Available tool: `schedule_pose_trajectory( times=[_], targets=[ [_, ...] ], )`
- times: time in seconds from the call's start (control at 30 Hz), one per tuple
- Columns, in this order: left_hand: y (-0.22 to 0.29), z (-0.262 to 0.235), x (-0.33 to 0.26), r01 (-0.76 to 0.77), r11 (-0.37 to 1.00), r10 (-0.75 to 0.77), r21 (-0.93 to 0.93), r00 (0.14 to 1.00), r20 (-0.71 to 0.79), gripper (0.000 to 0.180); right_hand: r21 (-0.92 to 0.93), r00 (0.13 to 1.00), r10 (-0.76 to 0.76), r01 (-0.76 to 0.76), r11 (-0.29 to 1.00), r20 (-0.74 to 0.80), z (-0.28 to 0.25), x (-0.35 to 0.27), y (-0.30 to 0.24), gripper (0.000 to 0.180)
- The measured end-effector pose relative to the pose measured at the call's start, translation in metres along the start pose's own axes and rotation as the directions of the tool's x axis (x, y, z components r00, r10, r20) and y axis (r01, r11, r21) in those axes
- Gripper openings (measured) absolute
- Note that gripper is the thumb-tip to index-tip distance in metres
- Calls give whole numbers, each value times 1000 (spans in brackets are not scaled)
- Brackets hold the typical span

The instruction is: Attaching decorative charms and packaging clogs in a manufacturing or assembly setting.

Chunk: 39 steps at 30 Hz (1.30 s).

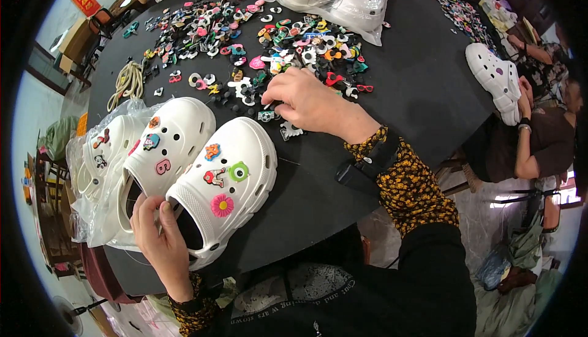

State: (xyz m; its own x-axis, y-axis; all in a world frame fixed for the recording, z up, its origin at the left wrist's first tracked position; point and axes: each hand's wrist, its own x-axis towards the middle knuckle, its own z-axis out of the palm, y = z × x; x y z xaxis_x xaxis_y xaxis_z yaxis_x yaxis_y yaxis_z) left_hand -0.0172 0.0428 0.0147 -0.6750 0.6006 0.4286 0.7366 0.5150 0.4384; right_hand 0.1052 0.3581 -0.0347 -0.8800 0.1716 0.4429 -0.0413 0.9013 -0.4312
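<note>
My left hand [159,239] is closed on the rim of the nearest white clog [245,153], its thumb and fingers at the foot opening. Orange, red-and-white, green one-eyed and pink flower charms sit on this clog's top. Right beside it stands a second white clog [177,128] with several charms. My right hand [312,104] is over the near edge of a pile of shoe charms [306,49], its fingers bent down and drawn together. What its fingertips hold, if anything, is hidden. A small green-and-white charm [266,116] lies just below the fingers.
Clogs in clear plastic [104,153] stand at the left, and another bagged pair [343,0] at the back. A second charm heap [202,24] and a coil of cream cord [127,84] lie on the black table [422,92]. At the right, a person holds a white clog [493,79].
</note>
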Motion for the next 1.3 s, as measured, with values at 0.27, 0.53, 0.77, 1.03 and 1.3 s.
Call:
schedule_pose_trajectory(
  times=[0.27, 0.53, 0.77, 1.03, 1.3],
  targets=[
    [2, 0, 0, -33, 999, 33, -2, 999, -15, 14, -84, 998, 4, 1, 996, 62, 1, -2, -4, 25],
    [3, -1, 1, -33, 999, 33, 1, 999, -9, 15, -79, 999, 39, -36, 996, 33, 1, -1, -2, 17],
    [1, 1, -1, -29, 1000, 30, 11, 999, -21, 15, -42, 984, 22, -30, 999, -178, 0, 2, 12, 11],
    [0, 2, -1, -54, 998, 54, -10, 998, -29, 14, 3, 960, 86, -88, 996, -265, -8, 4, 13, 11],
    [0, 0, -1, -45, 999, 45, -1, 999, -7, 14, -36, 987, -42, 37, 999, -157, -3, 2, 10, 14]
  ],
)
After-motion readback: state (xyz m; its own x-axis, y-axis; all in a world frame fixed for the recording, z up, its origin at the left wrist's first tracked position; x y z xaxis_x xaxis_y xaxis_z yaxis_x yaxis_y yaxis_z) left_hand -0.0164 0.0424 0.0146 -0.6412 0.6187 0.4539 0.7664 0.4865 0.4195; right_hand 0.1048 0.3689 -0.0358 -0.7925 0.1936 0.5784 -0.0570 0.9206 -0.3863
